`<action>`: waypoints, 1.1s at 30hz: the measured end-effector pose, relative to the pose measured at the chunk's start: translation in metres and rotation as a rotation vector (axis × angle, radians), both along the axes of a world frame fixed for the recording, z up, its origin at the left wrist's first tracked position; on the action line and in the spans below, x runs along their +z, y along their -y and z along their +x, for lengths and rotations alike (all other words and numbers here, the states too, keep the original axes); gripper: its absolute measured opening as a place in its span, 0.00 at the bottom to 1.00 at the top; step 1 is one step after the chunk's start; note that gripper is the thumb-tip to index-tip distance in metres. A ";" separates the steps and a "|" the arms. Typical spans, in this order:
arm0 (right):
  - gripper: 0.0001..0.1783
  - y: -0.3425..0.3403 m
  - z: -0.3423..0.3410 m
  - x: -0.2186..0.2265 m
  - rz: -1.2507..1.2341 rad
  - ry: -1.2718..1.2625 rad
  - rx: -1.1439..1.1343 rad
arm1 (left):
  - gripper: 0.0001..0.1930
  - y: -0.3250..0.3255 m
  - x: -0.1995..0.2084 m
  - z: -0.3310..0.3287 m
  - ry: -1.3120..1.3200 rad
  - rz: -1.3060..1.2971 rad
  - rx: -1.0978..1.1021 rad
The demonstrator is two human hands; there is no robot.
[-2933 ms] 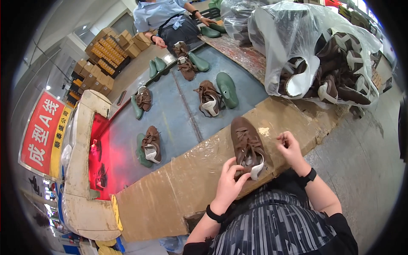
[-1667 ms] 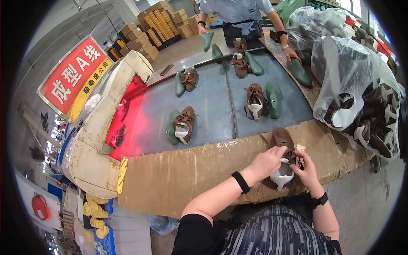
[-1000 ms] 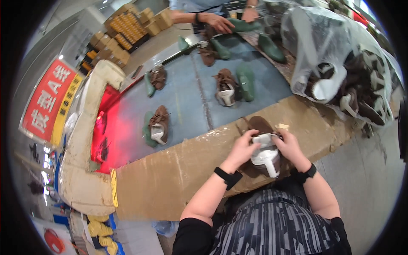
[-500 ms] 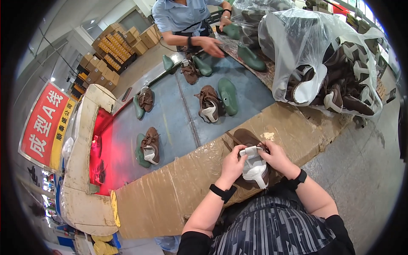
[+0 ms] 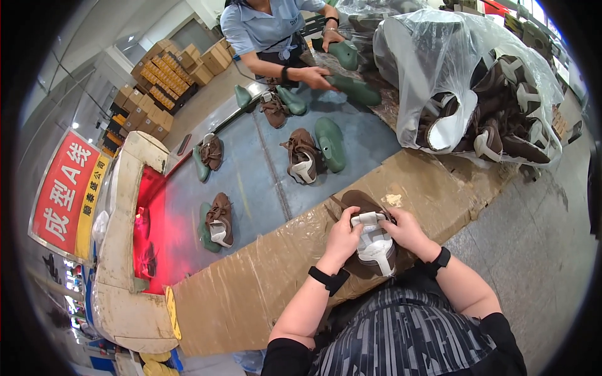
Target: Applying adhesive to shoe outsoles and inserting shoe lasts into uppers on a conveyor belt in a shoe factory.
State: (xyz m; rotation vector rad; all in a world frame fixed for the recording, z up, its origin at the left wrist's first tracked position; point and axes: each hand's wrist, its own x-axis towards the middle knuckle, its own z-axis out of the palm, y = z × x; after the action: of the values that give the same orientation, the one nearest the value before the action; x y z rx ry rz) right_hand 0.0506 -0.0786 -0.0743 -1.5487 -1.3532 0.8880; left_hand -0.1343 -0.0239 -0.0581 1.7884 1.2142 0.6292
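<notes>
A brown shoe upper [image 5: 352, 199] with a white lining and pale heel lies on the cardboard-covered ledge in front of me, its heel end toward my body. My left hand [image 5: 343, 237] pinches the left side of its opening by the white tongue. On the opposite side, my right hand [image 5: 406, 230] grips the edge, thumb at the white lining. Both hands are closed on this one upper. Brown laces trail from its left side. The fingertips under the upper's edge are partly hidden.
Beyond the ledge [image 5: 263, 276], a blue-grey conveyor [image 5: 251, 163] carries brown uppers [image 5: 302, 156] beside green shoe lasts [image 5: 330, 144]. A co-worker [image 5: 263, 31] stands across it, holding a last in each hand. A clear plastic bag [image 5: 426, 69] of uppers fills the right; a red-lit opening [image 5: 153, 250] is left.
The co-worker's reaching hand has taken hold of the green last that lay at the conveyor's far edge. My hands keep their grip on the shoe upper, with only slight finger movement.
</notes>
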 end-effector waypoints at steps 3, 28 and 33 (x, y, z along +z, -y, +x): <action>0.14 -0.002 0.004 -0.004 -0.052 -0.049 0.032 | 0.20 -0.003 0.001 0.000 0.017 -0.044 -0.006; 0.16 0.016 0.005 0.000 0.033 -0.148 0.096 | 0.24 0.062 0.014 -0.044 0.288 0.037 0.079; 0.17 0.016 0.008 -0.004 0.032 -0.207 0.091 | 0.23 0.089 0.009 -0.047 0.138 0.223 0.110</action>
State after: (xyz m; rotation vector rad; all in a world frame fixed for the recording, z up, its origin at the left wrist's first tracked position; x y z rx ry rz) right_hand 0.0583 -0.0945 -0.0784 -1.3395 -1.2892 1.0475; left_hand -0.1818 -0.1130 -0.0490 1.8339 1.1910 0.9680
